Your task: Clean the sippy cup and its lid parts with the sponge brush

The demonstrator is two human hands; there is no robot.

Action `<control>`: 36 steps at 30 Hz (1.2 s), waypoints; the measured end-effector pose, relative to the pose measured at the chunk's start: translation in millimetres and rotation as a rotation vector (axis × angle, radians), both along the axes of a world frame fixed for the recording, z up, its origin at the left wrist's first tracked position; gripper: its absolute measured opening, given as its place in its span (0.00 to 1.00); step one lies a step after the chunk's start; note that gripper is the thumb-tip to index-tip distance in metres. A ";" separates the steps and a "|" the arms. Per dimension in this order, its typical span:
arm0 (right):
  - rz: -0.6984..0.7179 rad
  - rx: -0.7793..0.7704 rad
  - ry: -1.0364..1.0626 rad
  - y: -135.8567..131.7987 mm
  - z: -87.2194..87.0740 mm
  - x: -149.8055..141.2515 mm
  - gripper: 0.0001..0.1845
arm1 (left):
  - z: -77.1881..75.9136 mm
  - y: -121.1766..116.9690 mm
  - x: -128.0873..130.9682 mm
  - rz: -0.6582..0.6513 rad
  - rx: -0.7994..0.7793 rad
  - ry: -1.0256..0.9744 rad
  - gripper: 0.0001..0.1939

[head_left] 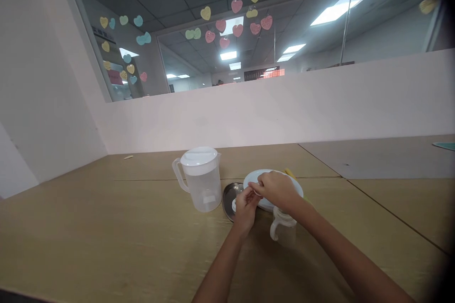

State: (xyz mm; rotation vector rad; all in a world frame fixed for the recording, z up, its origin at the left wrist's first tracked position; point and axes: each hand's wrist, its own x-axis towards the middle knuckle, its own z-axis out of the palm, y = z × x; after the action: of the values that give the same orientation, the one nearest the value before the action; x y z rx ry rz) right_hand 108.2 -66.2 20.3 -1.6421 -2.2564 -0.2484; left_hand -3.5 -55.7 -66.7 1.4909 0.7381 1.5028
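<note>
Both left hand (246, 207) and right hand (278, 188) are pinched near the plate (253, 177), contents hidden.

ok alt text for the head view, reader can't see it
A person's left hand and right hand meet above a metal dish and white plate on a table, a lidded pitcher to their left, a clear mug nearer.

On the table (142, 227), the pitcher (203, 187), with its lid (199, 156) on top, stands just beside the metal dish (225, 201) at ten o'clock, while from that dish the plate (254, 177) lies at two o'clock and the glass mug (287, 233) at four, with a stick-like utensil (289, 172) along the plate's far-right edge.
</note>
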 end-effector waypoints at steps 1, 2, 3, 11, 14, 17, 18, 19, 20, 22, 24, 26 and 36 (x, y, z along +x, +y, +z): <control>-0.007 0.017 -0.028 0.0 -1.8 -2.4 0.23 | -1.8 0.5 0.1 0.002 0.005 0.003 0.18; -0.013 0.033 -0.052 -0.3 -3.3 -5.0 0.22 | -4.0 1.1 0.0 0.020 0.013 0.024 0.18; -0.018 0.049 -0.071 -0.9 -4.2 -7.6 0.21 | -6.6 1.9 -0.1 0.056 0.023 0.058 0.17; -0.021 0.109 -0.049 -17.0 14.7 -7.5 0.21 | -18.4 7.9 -1.7 0.234 0.098 0.255 0.14; -0.039 0.080 -0.001 -25.4 25.5 1.3 0.21 | -16.5 6.6 0.2 0.223 0.160 0.313 0.13; -0.057 0.056 0.021 -31.9 32.3 9.4 0.22 | -15.8 4.5 1.9 0.222 0.204 0.359 0.12; -0.051 0.056 0.023 -33.4 33.6 11.3 0.22 | -16.1 3.9 2.4 0.225 0.210 0.368 0.12; -0.048 0.059 0.026 -34.6 34.6 12.7 0.23 | -16.6 3.4 2.9 0.230 0.212 0.374 0.12; -0.045 0.063 0.031 -35.6 35.4 13.5 0.23 | -17.3 2.9 3.4 0.239 0.211 0.376 0.13; -0.040 0.073 0.045 -37.6 36.9 13.7 0.23 | -19.2 2.2 4.6 0.259 0.201 0.374 0.14; -0.031 0.086 0.066 -40.9 39.1 13.1 0.24 | -21.6 2.1 5.7 0.278 0.193 0.372 0.15; -0.018 0.118 0.104 -47.1 42.9 14.3 0.24 | -24.1 2.8 6.5 0.291 0.196 0.382 0.15; -0.302 0.318 0.416 -28.9 55.4 83.0 0.29 | -26.2 2.0 7.3 0.345 0.081 0.329 0.15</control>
State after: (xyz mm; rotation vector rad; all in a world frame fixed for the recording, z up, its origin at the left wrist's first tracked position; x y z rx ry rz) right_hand 191.2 -95.1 75.7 -1.6710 -1.5761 -0.2899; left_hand 3.8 -53.7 -92.9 1.7633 1.1920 1.5669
